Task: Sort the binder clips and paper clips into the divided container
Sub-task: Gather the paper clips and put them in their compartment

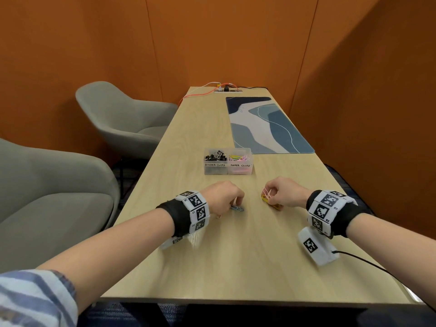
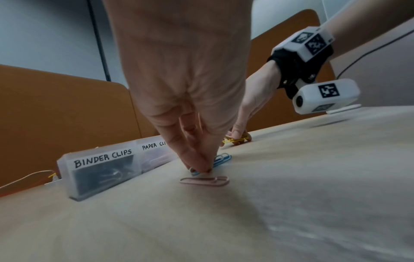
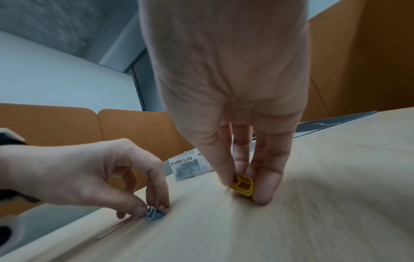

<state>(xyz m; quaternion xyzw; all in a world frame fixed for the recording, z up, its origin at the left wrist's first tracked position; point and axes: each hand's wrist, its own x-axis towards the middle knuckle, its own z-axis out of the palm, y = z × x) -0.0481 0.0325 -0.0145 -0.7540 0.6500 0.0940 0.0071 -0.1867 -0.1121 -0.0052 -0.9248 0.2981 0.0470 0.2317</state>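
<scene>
**Q:** How are the clips gripped, and why in this manner?

**A:** Blue paper clips are pinched by the left hand, fingertips closed together on the wire where it lies flat on the table, near its front edge. Yellow paper clips are clamped between thumb and fingers of the right hand; pink ones appear to be held with them in the head view. A fingertip pinch is presumably required because thin wire lying flat offers no raised edge. One pink paper clip is left loose just beside the left fingertips.

**Q:** Where is the container, and what is shown of the materials?

**A:** The divided container is set toward the table's middle, beyond both hands. It is translucent plastic, hand-lettered BINDER CLIPS on the left compartment, PAPER CLIPS on the right. Black binder clips are seen in the left, coloured wire clips in the right. The table is pale, smooth wood grain. Sorting is judged nearly complete.
</scene>
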